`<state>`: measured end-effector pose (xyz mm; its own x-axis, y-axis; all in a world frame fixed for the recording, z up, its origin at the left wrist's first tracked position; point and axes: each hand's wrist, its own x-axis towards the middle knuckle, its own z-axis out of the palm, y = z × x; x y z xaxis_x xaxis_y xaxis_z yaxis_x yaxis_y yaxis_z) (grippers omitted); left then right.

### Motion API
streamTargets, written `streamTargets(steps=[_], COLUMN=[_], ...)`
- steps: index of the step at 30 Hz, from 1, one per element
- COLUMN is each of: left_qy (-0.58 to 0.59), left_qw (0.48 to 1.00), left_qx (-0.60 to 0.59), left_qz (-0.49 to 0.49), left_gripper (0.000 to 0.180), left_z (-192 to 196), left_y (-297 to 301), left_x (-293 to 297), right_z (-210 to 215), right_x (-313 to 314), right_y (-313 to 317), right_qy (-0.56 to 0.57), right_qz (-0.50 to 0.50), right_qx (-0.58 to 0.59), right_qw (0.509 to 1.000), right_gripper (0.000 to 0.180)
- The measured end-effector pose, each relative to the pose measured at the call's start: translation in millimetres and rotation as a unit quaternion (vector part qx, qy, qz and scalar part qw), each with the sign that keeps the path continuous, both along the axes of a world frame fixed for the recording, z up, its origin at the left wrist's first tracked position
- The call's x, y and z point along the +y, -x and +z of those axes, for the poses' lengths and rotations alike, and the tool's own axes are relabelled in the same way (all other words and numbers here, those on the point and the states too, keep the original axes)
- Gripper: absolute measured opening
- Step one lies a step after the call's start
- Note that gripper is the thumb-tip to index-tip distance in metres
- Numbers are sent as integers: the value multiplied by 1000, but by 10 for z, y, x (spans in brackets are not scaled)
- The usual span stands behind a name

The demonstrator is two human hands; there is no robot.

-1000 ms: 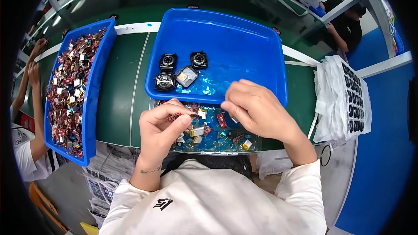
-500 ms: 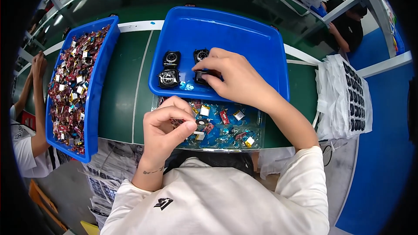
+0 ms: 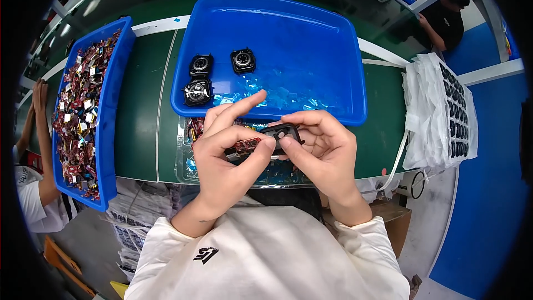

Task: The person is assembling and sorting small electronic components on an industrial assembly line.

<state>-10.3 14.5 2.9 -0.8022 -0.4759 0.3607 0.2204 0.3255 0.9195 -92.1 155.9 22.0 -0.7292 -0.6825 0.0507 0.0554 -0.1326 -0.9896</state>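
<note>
My left hand [image 3: 225, 158] pinches a small red circuit part [image 3: 246, 145] between thumb and fingers. My right hand [image 3: 322, 153] holds a black square casing [image 3: 280, 131] right against that part. Both hands meet above a clear tray [image 3: 186, 164] of small red and blue pieces at the table's near edge. Just beyond stands a large blue bin [image 3: 311, 44] with three black square casings [image 3: 200, 65] at its left side and scraps of blue film on its floor.
A long blue bin [image 3: 114, 111] full of small red parts lies at the left. Another person's arms [image 3: 39, 133] reach in at the far left. A stack of white bags [image 3: 438, 111] sits at the right, and another person [image 3: 444, 16] works at the back right.
My right hand reached into the blue bin, took one black casing and brought it back to my left hand. The bin now holds three casings instead of several.
</note>
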Motion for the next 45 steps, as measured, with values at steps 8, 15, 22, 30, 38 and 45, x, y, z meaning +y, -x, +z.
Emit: streamTargets(steps=[8,15,22,30,38,45], left_qy=[-16,-26,-17,74,-11,-124], left_qw=[1000,999,1000,997,1000,985], left_qx=[-14,-13,-22,-18,-20,-89], left_qz=[-2,-14,-7,20,20,-84], left_gripper=[6,7,6,12,9,8], left_z=[-1,-41,-28,-8,41,40], left_y=[-11,1,21,-4,-69,-124], left_x=[-7,-9,20,53,34,-29], right_z=[-99,-141,-150,-214,-188,-171], right_x=[-25,-19,-32,-93,-54,-56], right_y=[-54,-81,-93,-104,-60,-51], right_qy=[29,36,32,49,97,86], right_qz=[-6,-25,-58,-126,-127,-56], right_qx=[-16,10,66,77,29,10], right_qw=[999,999,996,988,987,995], right_gripper=[25,24,18,13,15,20])
